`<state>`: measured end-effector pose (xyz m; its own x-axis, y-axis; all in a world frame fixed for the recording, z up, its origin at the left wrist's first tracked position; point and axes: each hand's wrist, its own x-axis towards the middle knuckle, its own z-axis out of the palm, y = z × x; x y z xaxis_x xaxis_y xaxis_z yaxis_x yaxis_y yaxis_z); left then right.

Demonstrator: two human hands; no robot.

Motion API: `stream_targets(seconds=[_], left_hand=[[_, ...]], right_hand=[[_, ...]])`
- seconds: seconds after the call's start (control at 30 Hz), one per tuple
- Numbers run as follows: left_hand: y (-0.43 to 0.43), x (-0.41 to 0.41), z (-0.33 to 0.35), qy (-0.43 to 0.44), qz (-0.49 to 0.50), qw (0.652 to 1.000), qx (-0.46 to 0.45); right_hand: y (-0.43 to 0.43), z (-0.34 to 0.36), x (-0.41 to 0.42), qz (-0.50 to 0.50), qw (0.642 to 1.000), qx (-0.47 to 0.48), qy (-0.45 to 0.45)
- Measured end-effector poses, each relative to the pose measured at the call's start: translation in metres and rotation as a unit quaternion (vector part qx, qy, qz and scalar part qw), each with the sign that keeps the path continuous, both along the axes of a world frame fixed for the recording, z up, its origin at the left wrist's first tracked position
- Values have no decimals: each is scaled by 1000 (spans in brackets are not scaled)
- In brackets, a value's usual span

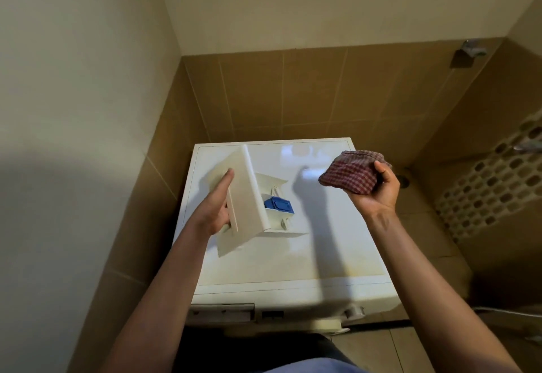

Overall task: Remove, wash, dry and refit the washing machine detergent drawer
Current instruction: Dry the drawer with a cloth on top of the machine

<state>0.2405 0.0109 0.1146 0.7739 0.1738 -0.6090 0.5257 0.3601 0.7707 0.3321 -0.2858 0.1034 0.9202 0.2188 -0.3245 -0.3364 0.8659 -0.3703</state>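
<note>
The left hand point(218, 207) holds the detergent drawer point(247, 196) over the top of the washing machine point(293, 261), its grip clamped on the drawer's front. Over the machine's right side, the right hand point(378, 189) has its grip clamped on a bunched checked cloth point(350, 174).

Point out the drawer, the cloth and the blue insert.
drawer point(247, 193): head view, on its pale front panel.
cloth point(349, 174): head view, middle of the checked bundle.
blue insert point(278, 205): head view, on its top face.

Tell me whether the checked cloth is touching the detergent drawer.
Apart: the head view shows bare washer top between the cloth and the drawer.
</note>
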Motion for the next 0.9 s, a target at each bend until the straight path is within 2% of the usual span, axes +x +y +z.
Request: stream_targets(seconds=[0.23,0.33,0.43,0.57,0.7,0.77,0.8,0.83,0.9], left_hand=[[-19,33,36,1,-87,993,81],[-33,41,40,20,-109,981,162],[-41,46,36,38,-124,954,271],[-43,43,26,30,-182,878,443],[-45,32,25,-39,-118,801,586],[-42,29,24,-40,-97,762,639],[-39,28,23,-39,-93,769,632],[-34,27,21,-49,-86,798,595],[-23,27,17,-90,-71,878,465]], right_hand=[[15,35,15,17,998,8,-60],[15,42,21,26,997,16,-65],[13,44,26,37,997,-4,-70],[15,46,31,58,992,-59,-100],[34,55,34,62,979,-127,-148],[52,64,33,81,952,-204,-211],[61,67,30,100,929,-252,-254],[69,67,28,128,896,-300,-302],[82,64,19,216,800,-390,-400]])
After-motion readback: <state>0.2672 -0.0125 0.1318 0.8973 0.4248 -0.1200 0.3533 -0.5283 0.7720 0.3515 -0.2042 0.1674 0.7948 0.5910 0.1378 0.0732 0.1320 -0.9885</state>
